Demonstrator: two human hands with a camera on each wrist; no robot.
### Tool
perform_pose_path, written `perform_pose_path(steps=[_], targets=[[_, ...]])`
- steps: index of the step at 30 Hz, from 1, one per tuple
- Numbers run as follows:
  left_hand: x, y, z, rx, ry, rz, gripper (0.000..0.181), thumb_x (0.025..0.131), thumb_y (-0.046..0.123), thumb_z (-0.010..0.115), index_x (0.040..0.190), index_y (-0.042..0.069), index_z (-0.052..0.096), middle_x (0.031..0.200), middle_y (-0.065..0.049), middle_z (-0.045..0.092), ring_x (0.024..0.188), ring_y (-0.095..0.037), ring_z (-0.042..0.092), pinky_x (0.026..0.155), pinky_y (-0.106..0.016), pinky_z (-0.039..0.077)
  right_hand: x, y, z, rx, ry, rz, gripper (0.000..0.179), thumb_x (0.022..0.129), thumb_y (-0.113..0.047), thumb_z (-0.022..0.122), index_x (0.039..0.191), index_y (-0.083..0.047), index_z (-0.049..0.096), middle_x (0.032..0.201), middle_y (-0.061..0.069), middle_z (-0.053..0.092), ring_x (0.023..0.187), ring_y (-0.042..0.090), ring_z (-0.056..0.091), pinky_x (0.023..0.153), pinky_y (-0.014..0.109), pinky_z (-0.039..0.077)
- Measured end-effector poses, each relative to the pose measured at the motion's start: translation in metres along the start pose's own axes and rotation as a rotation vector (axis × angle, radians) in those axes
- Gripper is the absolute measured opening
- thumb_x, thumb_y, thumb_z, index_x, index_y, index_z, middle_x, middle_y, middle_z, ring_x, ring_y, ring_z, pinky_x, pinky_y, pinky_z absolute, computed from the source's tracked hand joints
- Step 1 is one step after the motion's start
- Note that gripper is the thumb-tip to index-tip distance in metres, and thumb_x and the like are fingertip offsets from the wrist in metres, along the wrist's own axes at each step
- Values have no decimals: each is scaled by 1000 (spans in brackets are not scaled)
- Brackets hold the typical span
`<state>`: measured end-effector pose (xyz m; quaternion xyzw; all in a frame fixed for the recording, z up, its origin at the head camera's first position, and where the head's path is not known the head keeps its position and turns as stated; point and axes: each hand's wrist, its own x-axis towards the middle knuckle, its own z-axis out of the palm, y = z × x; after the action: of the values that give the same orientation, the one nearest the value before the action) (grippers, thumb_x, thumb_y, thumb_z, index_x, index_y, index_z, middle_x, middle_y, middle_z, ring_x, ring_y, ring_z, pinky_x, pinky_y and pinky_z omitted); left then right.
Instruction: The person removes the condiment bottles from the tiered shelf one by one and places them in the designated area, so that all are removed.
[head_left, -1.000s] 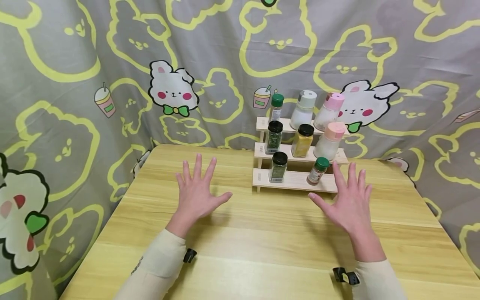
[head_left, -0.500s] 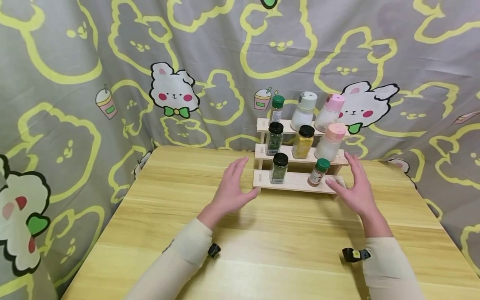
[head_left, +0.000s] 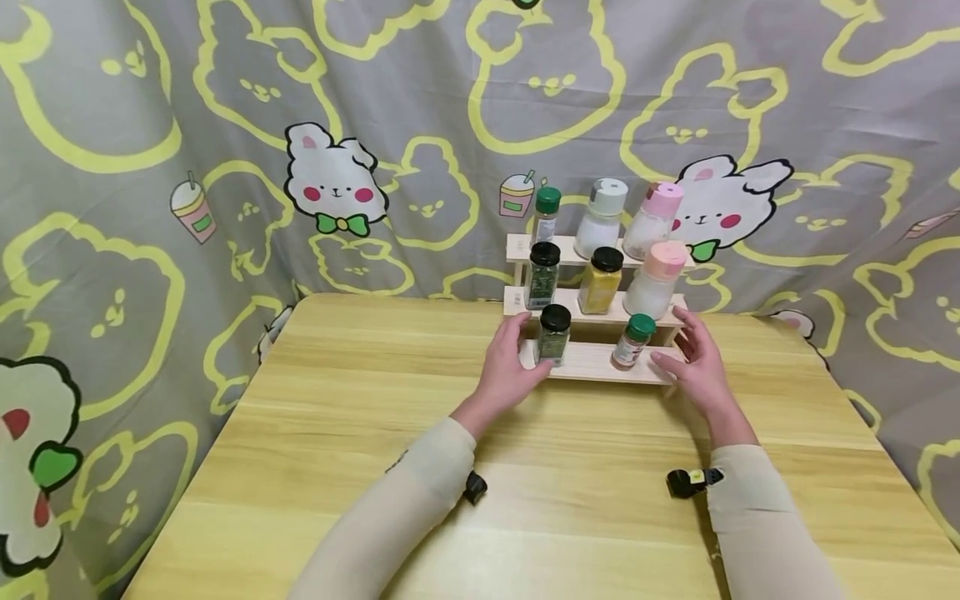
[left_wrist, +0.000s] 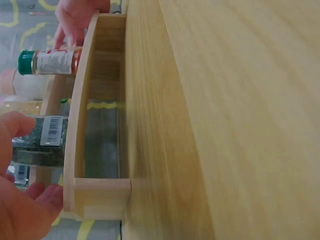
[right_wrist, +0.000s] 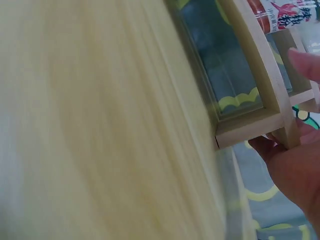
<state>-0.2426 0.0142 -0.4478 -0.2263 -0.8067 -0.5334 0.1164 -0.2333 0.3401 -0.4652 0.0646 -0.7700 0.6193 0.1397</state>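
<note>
A three-tier wooden spice rack (head_left: pixel 588 363) stands at the back of the table, holding several jars. At its left end is my left hand (head_left: pixel 510 367), thumb in front of a black-capped jar of dried green herbs (head_left: pixel 553 337). In the left wrist view its fingertips (left_wrist: pixel 50 196) sit right at the end of the bottom shelf. My right hand (head_left: pixel 697 367) grips the right end, its fingers (right_wrist: pixel 272 147) curled round the lower corner and its thumb raised over the shelf. Near that thumb stands a small green-capped spice bottle (head_left: pixel 632 343).
The middle shelf bears a black-capped herb jar (head_left: pixel 543 277), a yellow spice jar (head_left: pixel 600 283) and a pink-capped shaker (head_left: pixel 654 283). On top are a green-capped bottle (head_left: pixel 546 218) and two shakers. A patterned curtain (head_left: pixel 427 100) hangs close behind the table (head_left: pixel 360 400).
Both hands have moved from spread-fingered over the table to the rack's two ends, the left hand travelling right and forward. The right hand's fingers have come round the rack's end.
</note>
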Motion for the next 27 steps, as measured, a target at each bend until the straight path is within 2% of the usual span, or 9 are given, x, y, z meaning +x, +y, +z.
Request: perform_pose_path(steps=[4,8,11,14,19,27], targets=[[5,-1,7,-40,15,3,73,77,3,84,139,1,46,126,-13,55,114,-26,58,98,-37,49,-2,4,0,26,14,-24,86,80,24,65,153,-12,35,152,11,35,130,26,39,104,22,36],[9,-2,12,-51,23,-3,70,76,2,85,136,2,50,117,-9,59,107,-20,60,94,-30,50,-2,9,-1,120,1,-50,88,77,30,61,150,-12,34,141,9,44,125,23,44,95,19,44],[10,-4,13,-61,28,-22,67,76,1,85,135,3,52,112,-8,61,103,-19,61,91,-30,52,-2,11,1,191,-10,-50,90,77,33,59,149,-13,31,133,7,50,123,21,48,90,19,49],[10,-5,14,-71,28,-42,66,77,3,85,134,4,53,111,-8,63,102,-19,61,89,-32,53,-3,12,1,226,-11,-52,90,77,34,58,148,-13,30,130,6,53,121,20,49,88,19,50],[9,-6,15,-98,19,-73,64,79,5,84,135,4,53,112,-8,64,104,-18,61,89,-26,52,-4,13,1,233,-21,-60,90,77,34,57,148,-12,30,131,6,52,123,19,49,88,19,50],[8,-4,18,-129,44,-82,61,79,3,85,131,4,54,113,-9,63,104,-19,62,89,-27,52,-2,14,1,190,-7,-44,89,78,32,58,148,-15,31,132,3,53,123,19,47,93,17,45]])
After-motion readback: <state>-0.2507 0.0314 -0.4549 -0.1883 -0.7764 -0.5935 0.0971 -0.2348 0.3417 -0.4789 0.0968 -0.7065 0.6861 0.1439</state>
